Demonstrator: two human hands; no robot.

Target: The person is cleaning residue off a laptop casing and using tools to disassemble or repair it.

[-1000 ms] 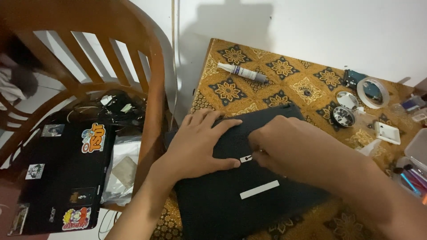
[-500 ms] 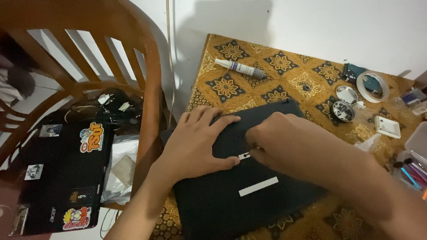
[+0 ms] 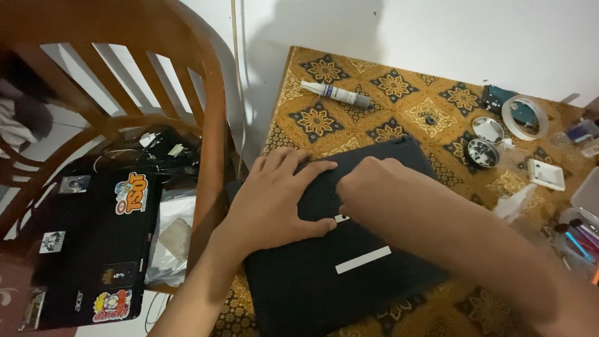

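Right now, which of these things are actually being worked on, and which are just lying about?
In hand:
- black laptop base, lying on the patterned table
- left hand flat on it
- right hand, fingers at a small white tab

Lying about:
- syringe-like tube
- two small round tins
- tape roll
- stickered laptop on the wooden chair

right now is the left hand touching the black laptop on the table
Touching. The head view shows the left hand lying palm down, fingers spread flat on the black laptop, with no gap visible beneath it.
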